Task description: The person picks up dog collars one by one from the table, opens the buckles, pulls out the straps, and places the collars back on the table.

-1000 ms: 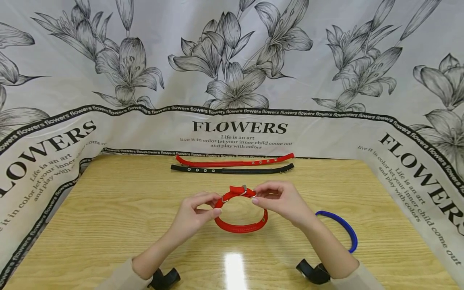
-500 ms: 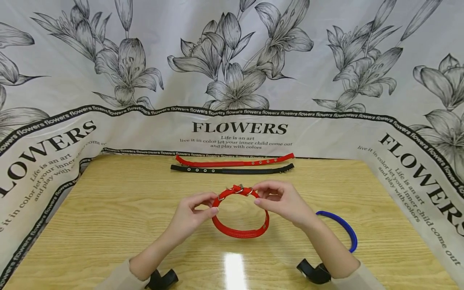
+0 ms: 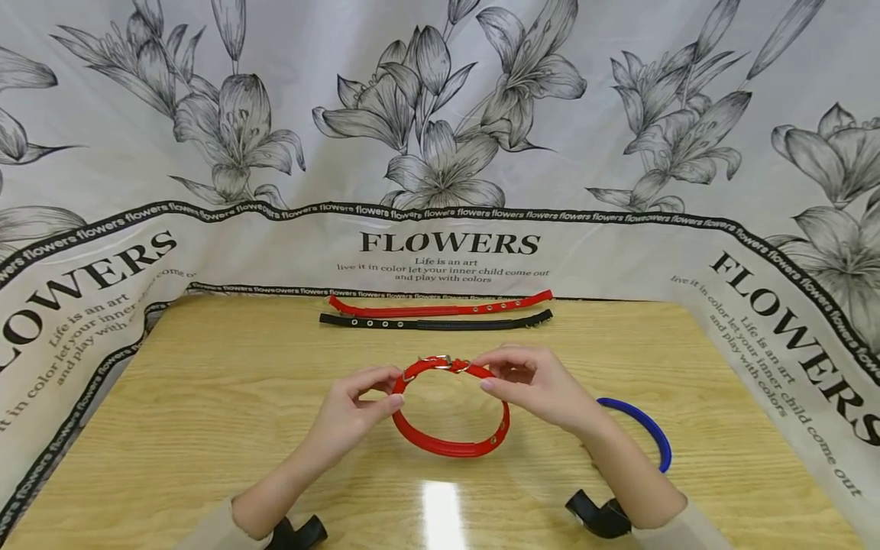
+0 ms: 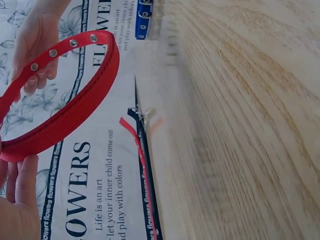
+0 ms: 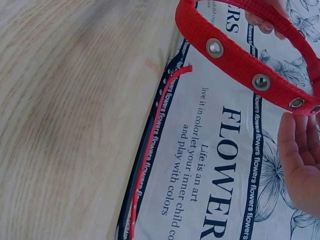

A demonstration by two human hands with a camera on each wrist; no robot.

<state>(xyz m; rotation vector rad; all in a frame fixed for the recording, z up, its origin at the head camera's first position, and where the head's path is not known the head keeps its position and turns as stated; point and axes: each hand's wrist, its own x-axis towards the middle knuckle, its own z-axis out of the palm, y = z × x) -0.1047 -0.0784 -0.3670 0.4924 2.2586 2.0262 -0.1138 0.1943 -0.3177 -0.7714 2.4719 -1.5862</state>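
Between both hands, a red collar (image 3: 443, 446) is held up as a loop over the table. Its metal buckle and rings are at the far side of the loop. My left hand (image 3: 349, 416) pinches the loop's left side between thumb and fingers. On the upper right, near a ring, my right hand (image 3: 541, 386) pinches the strap. The left wrist view shows the collar's (image 4: 85, 110) padded band and several metal eyelets. In the right wrist view, eyelets run along the red strap (image 5: 235, 70) above my right hand (image 5: 302, 167).
A red collar (image 3: 412, 311) and a black collar (image 3: 454, 325) lie stretched out along the table's back edge. A blue collar (image 3: 646, 422) lies curved beside my right forearm. Black wrist mounts (image 3: 596, 516) sit by the forearms. Flower-printed cloth (image 3: 447, 263) hangs behind the wooden table (image 3: 227, 382).
The red loop has grown wider as my left hand moved left. The strap end that stuck up by the buckle now lies flatter along the loop. My right hand stays almost in place.
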